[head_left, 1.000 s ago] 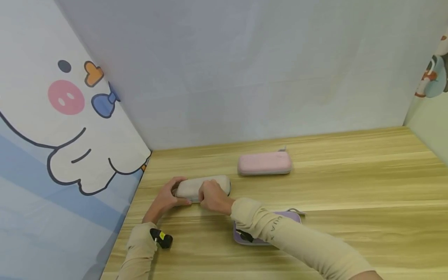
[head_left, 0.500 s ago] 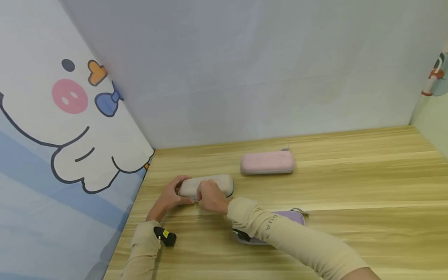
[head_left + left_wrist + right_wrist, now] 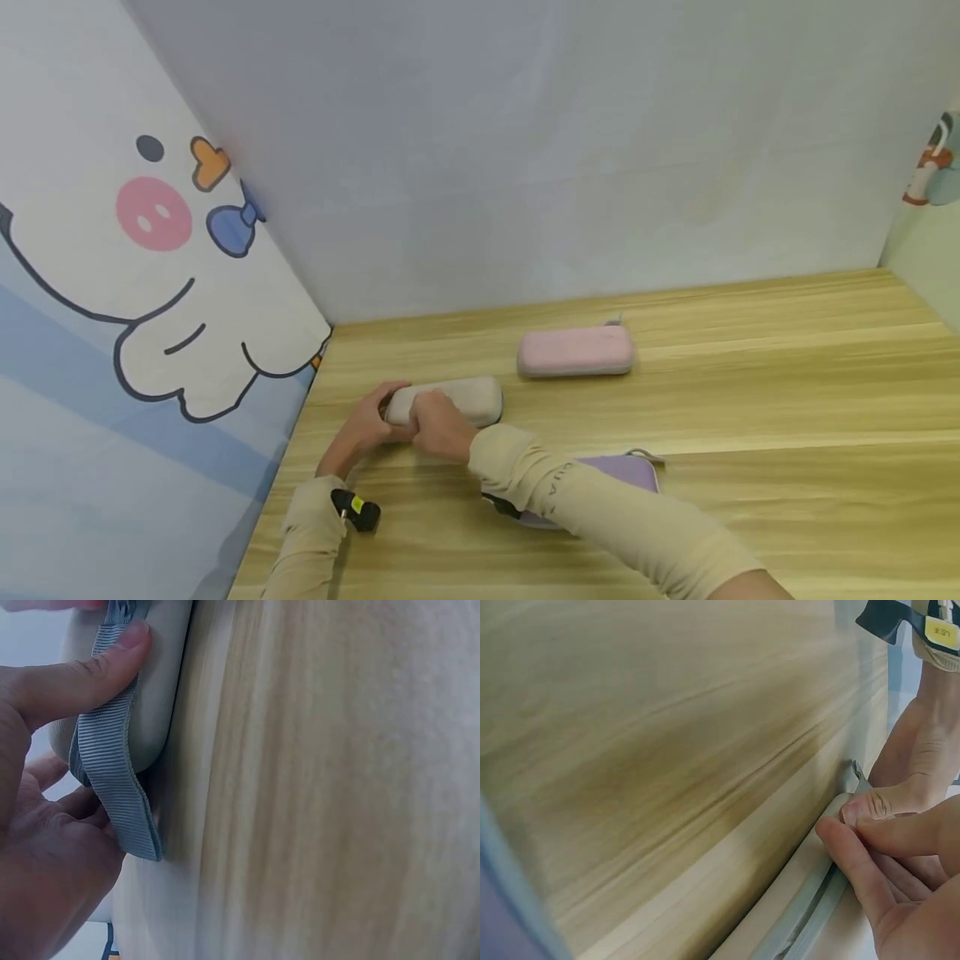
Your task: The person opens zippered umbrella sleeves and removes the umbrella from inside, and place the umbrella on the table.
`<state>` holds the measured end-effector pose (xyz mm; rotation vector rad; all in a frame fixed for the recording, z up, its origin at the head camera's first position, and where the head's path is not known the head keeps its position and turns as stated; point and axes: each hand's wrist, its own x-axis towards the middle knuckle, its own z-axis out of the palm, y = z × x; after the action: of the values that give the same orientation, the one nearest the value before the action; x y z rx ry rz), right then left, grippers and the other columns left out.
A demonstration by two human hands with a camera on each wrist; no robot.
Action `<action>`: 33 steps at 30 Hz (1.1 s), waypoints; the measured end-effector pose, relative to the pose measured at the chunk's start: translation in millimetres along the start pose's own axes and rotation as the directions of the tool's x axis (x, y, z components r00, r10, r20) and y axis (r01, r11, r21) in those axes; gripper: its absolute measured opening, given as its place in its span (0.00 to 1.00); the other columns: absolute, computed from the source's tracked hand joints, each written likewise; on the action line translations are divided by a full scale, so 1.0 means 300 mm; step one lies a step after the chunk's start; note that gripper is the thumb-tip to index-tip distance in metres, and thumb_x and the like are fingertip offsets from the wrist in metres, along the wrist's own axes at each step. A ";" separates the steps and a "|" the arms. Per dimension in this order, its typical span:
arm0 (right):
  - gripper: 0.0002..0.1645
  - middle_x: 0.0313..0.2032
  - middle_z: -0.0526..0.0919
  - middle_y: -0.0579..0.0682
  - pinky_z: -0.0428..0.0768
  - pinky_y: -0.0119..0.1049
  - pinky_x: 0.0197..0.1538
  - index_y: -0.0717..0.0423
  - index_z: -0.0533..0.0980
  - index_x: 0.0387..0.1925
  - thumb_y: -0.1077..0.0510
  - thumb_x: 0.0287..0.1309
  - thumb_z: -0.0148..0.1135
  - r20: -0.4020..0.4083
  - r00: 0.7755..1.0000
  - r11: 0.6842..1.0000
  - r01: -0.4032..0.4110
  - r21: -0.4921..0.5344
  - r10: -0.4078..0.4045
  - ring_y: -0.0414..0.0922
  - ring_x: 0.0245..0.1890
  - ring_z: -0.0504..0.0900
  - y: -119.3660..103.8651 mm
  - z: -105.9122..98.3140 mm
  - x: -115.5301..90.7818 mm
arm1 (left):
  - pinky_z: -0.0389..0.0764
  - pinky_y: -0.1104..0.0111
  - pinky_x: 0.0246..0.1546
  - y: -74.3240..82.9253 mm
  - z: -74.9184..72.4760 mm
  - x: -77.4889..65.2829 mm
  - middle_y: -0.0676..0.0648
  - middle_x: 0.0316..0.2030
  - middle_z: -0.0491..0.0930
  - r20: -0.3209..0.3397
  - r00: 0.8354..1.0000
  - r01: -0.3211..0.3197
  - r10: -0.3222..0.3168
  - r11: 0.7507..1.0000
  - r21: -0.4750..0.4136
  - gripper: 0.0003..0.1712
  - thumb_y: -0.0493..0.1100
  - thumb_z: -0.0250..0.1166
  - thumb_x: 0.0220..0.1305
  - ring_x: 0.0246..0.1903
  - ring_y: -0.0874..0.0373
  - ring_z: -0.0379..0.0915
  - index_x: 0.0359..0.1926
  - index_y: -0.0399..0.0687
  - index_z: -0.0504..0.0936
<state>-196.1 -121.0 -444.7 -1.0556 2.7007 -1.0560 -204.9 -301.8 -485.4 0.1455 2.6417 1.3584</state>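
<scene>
A beige zip case [image 3: 476, 398] lies on the wooden table at the left, long side toward me. My left hand [image 3: 365, 427] grips its left end, thumb on the front side and fingers behind. A grey ribbed strap [image 3: 112, 772] hangs from that end, under the left thumb in the left wrist view. My right hand [image 3: 442, 423] is curled at the front edge near the left end, thumb and index finger pinching at the zip; the pull is hidden in them. Along the right wrist view, the grey zip seam [image 3: 799, 915] shows a dark gap behind those fingers.
A pink case [image 3: 576, 352] lies farther back, right of the beige one. Nearer me, a purple case [image 3: 633, 472] with a grey strap is partly covered by the right sleeve [image 3: 600, 500]. Fabric walls [image 3: 525, 167] stand behind and at the sides.
My right hand has slid left along the front edge of the beige case, closer to the left hand. The left hand keeps its grip. The head view has shifted slightly.
</scene>
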 end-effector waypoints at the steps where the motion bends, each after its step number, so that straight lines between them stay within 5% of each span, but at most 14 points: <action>1: 0.16 0.10 0.72 0.41 0.67 0.23 0.22 0.56 0.74 0.05 0.74 0.36 0.65 0.004 1.000 1.000 -0.002 0.000 0.002 0.35 0.14 0.68 -0.004 0.002 0.003 | 0.66 0.49 0.56 0.000 -0.001 0.000 0.38 0.60 0.69 0.001 1.000 0.002 -0.002 1.000 0.000 0.47 0.36 0.78 0.40 0.58 0.43 0.64 0.64 0.44 0.68; 11: 0.17 0.09 0.72 0.42 0.68 0.23 0.23 0.56 0.74 0.05 0.74 0.37 0.65 0.016 0.999 0.999 -0.036 -0.004 0.036 0.37 0.15 0.69 -0.023 -0.003 0.006 | 0.67 0.47 0.55 0.016 -0.011 -0.010 0.35 0.59 0.68 0.014 1.000 -0.007 0.007 1.000 -0.017 0.47 0.34 0.76 0.42 0.57 0.40 0.64 0.65 0.44 0.65; 20: 0.16 0.09 0.69 0.40 0.63 0.23 0.18 0.58 0.75 0.06 0.74 0.38 0.64 0.074 0.995 0.997 0.063 0.036 -0.065 0.34 0.12 0.63 -0.002 -0.064 -0.014 | 0.68 0.48 0.53 0.046 -0.025 -0.020 0.36 0.59 0.67 0.060 0.997 -0.039 0.039 0.999 0.004 0.50 0.38 0.80 0.38 0.57 0.39 0.64 0.63 0.43 0.64; 25: 0.10 0.18 0.81 0.46 0.73 0.25 0.25 0.60 0.81 0.14 0.74 0.40 0.62 0.114 0.993 0.999 0.031 0.029 -0.034 0.38 0.19 0.75 0.009 -0.104 -0.020 | 0.69 0.47 0.53 0.052 -0.041 -0.018 0.36 0.61 0.64 0.086 0.995 -0.039 0.042 0.999 -0.038 0.49 0.37 0.79 0.39 0.58 0.37 0.63 0.64 0.42 0.64; 33: 0.06 0.26 0.84 0.51 0.76 0.30 0.32 0.61 0.82 0.21 0.71 0.44 0.62 0.068 0.996 0.998 0.047 0.048 -0.050 0.44 0.29 0.80 0.024 -0.166 -0.044 | 0.72 0.49 0.52 0.151 -0.069 -0.062 0.37 0.62 0.65 0.093 0.996 -0.015 0.018 0.999 -0.032 0.41 0.38 0.74 0.49 0.59 0.37 0.62 0.63 0.40 0.67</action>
<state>-204.3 -80.3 -413.6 -1.1331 2.5969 -1.0635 -190.2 -295.0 -434.8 0.2215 2.5470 1.3629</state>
